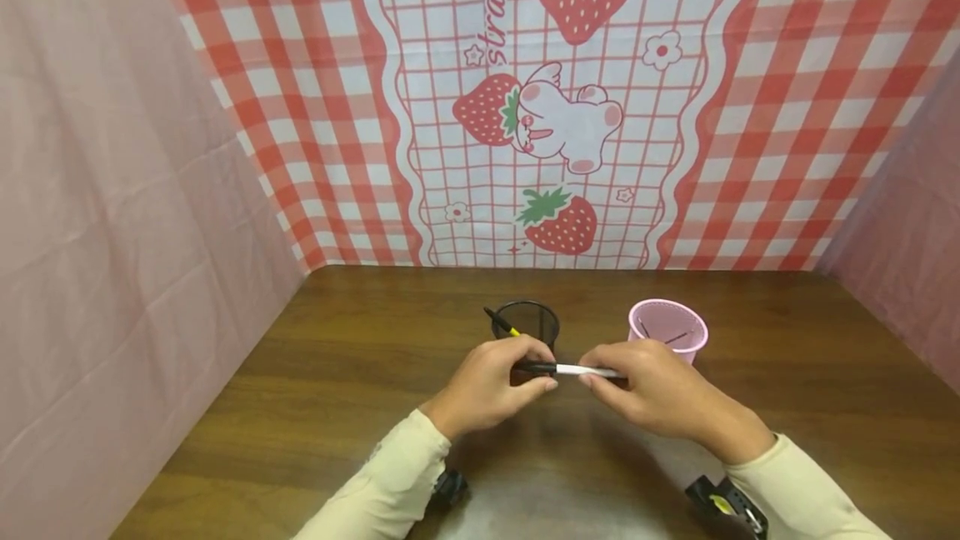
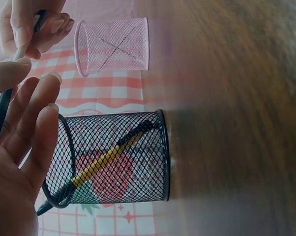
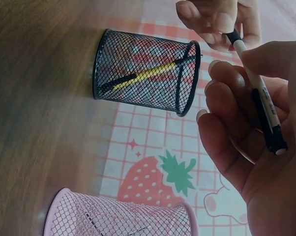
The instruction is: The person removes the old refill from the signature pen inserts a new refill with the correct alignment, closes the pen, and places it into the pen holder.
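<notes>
- Left hand (image 1: pixel 495 377) pinches the black end of a white-and-black pen (image 1: pixel 572 370), thumb on the near side; right hand (image 1: pixel 660 386) pinches the white barrel at the other end; pen is level, held up between both hands above the desk (image 1: pixel 337 373), nearer the person than the two cups
- Checked cloth (image 1: pixel 577 123), red and white, hangs upright behind the desk; printed strawberries, small flowers, a white cartoon animal lying sideways
- Pink cloth (image 1: pixel 135 215) hangs along the left; similar pink fabric (image 1: pixel 907 273) on the right
- Desk is dark brown, wood grain; glare at the near edge
- Cream sleeves (image 1: pixel 390 473) on both arms, reaching the wrists
- Black mesh cup (image 2: pixel 138 189) stands upright on the desk, just beyond the left hand
- Pink mesh cup (image 2: pixel 94 34) stands upright too; right of the black mesh cup, apart from it, just beyond the right hand
- Yellow-and-black pen (image 2: pixel 96 166) leans inside the black mesh cup; top end sticks out over the rim
- Dark wrist straps (image 1: pixel 450 488), one under each forearm; partly hidden
- Two thin dark lines (image 2: pixel 118 48) cross at the pink mesh cup; cannot tell what they are
- Tiny print on the white barrel, too small to read; black clip runs alongside
</notes>
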`<control>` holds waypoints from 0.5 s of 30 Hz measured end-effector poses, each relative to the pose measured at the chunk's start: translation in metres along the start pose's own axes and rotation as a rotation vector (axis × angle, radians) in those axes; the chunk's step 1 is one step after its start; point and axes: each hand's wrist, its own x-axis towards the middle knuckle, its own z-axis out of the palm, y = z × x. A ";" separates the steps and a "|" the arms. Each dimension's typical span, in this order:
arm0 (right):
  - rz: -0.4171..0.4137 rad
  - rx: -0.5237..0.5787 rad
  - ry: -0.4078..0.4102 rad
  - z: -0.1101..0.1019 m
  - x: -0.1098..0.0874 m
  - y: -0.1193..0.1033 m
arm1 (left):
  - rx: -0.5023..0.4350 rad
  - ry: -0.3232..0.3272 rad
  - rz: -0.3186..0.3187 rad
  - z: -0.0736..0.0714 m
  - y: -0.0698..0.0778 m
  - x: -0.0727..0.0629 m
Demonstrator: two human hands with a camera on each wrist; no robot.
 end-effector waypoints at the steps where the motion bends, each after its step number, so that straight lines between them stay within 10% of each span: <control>1: 0.000 0.001 0.000 0.000 0.000 0.000 | 0.007 0.000 0.004 0.000 0.001 0.000; 15: -0.021 0.023 -0.010 0.001 0.000 -0.002 | 0.088 0.017 0.050 0.001 0.000 0.000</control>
